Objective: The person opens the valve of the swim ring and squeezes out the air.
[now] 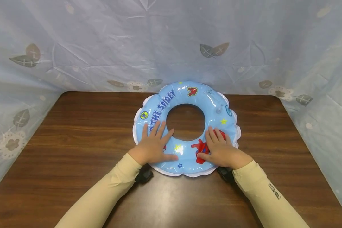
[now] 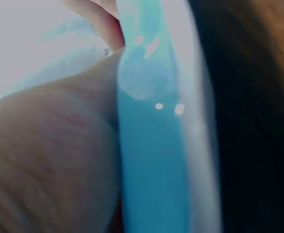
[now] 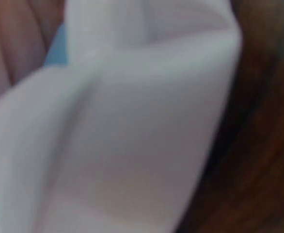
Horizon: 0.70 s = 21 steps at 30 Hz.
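Observation:
An inflated light-blue swim ring (image 1: 185, 91) with a white scalloped edge lies flat on the wooden table. Printed on it are the words "THE SPIDEY", red figures and stars. My left hand (image 1: 154, 145) rests on its near left part, fingers spread and straight. On the near right part lies my right hand (image 1: 220, 148), palm down with the fingers extended. A clear valve (image 1: 218, 110) shows on the ring's right side. The left wrist view has the ring's blue side (image 2: 151, 160) against the palm. White rim material (image 3: 132, 131) fills most of the right wrist view.
The brown wooden table (image 1: 74, 142) extends around the ring. Behind it and at both sides hangs a pale curtain (image 1: 102, 41) with leaf and flower prints. Dark wrist devices (image 1: 143, 175) sit under the beige sleeves (image 1: 102, 196).

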{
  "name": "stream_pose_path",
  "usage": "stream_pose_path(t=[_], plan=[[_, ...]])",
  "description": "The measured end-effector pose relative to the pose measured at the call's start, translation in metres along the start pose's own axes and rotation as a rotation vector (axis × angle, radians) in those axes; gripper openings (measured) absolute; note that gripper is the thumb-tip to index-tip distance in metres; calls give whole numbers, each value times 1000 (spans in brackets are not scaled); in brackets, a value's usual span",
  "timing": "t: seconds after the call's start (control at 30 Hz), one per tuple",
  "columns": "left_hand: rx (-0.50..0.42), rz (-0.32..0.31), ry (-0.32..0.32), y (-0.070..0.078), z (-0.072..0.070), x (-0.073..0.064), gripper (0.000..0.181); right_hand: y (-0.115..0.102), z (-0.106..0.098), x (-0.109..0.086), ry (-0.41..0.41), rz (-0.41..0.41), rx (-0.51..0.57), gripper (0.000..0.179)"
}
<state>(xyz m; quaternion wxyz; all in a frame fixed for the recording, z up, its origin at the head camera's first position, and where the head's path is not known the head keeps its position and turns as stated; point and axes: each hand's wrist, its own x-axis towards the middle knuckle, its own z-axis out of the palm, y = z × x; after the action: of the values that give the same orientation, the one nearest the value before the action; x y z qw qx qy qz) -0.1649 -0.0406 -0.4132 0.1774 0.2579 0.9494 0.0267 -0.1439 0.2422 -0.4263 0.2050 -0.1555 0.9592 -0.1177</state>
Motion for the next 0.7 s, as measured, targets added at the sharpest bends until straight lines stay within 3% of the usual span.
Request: stream_pose_path(t=[0.17, 0.4, 0.7], plan=[[-31, 5, -11, -2, 1, -1, 103, 4, 3, 0, -15, 13, 41, 110], [-104, 11, -30, -4, -2, -4, 105, 3, 3, -2, -14, 11, 57, 131], [-83, 6, -24, -1, -5, -5, 120, -4, -7, -7, -8, -21, 68, 128]])
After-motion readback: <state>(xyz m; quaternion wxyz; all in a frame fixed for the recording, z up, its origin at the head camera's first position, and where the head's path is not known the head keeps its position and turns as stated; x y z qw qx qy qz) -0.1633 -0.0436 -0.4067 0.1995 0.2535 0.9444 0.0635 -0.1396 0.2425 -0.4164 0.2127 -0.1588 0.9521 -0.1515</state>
